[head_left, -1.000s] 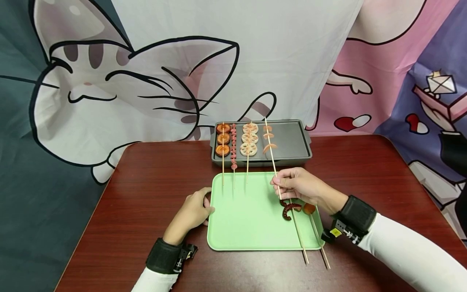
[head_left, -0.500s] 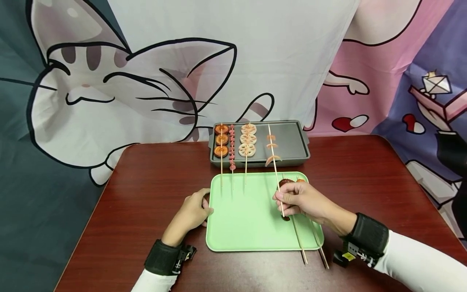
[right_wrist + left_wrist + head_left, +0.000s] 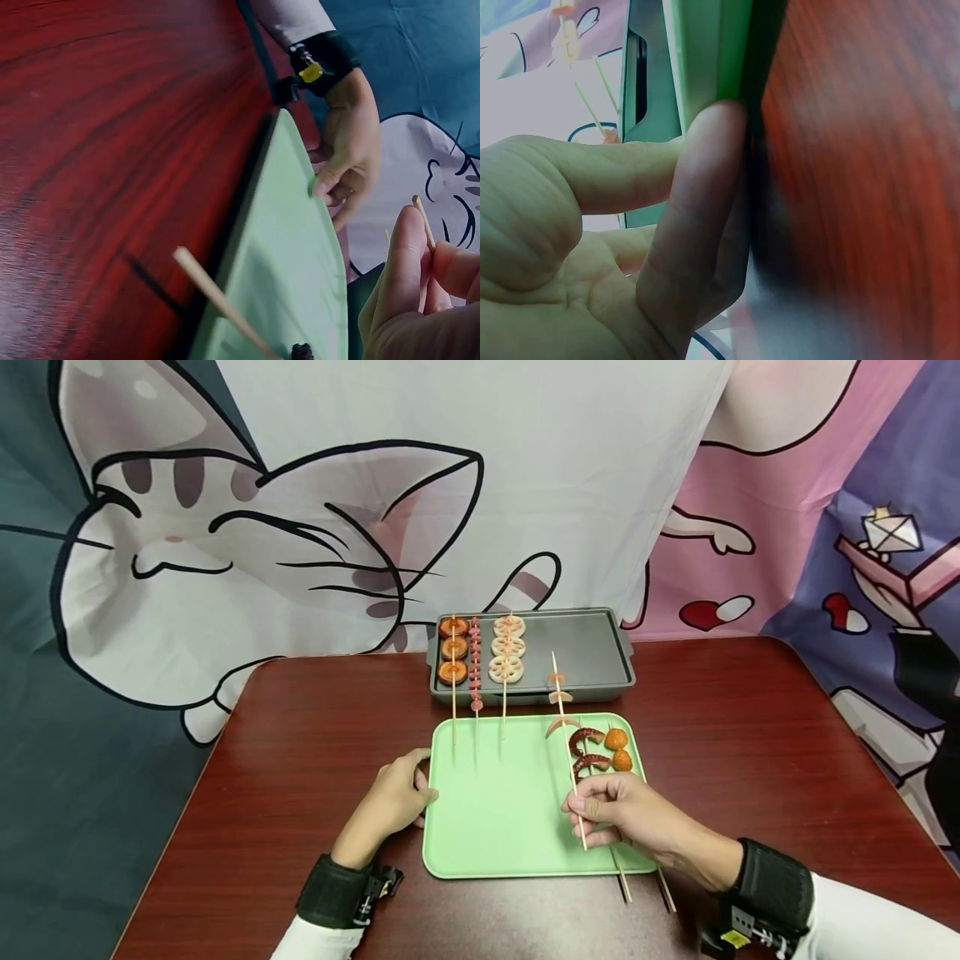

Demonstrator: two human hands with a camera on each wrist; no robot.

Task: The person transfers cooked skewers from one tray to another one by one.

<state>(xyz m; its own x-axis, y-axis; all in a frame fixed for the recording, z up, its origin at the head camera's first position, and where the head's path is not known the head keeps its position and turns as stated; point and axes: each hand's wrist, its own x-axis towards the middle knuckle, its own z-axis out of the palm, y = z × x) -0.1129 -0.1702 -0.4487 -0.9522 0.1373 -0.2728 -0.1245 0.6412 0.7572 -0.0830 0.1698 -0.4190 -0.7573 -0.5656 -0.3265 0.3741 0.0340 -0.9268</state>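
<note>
My right hand (image 3: 630,814) pinches the bare lower part of a skewer (image 3: 559,697) between thumb and fingers. Thin, curved pale-orange pieces sit on its upper part, which reaches over the green tray's (image 3: 502,810) far edge. My left hand (image 3: 390,793) grips the tray's left rim, with the rim between thumb and fingers in the left wrist view. Under and beside my right hand lie a skewer of dark-red curled pieces (image 3: 588,763), like octopus tentacles, and a skewer of orange balls (image 3: 616,739). Their stick ends poke past the near edge.
Behind the tray stands a grey baking pan (image 3: 588,647). Across its left half lie skewers of brown-orange round slices (image 3: 453,649), small pink pieces (image 3: 476,668) and lotus root slices (image 3: 507,669), sticks overhanging the front. The brown table (image 3: 300,793) meets a printed cloth backdrop.
My right hand has drawn the skewer of pale-orange pieces from the grey pan toward me, over the green tray. My left hand keeps its grip on the rim.
</note>
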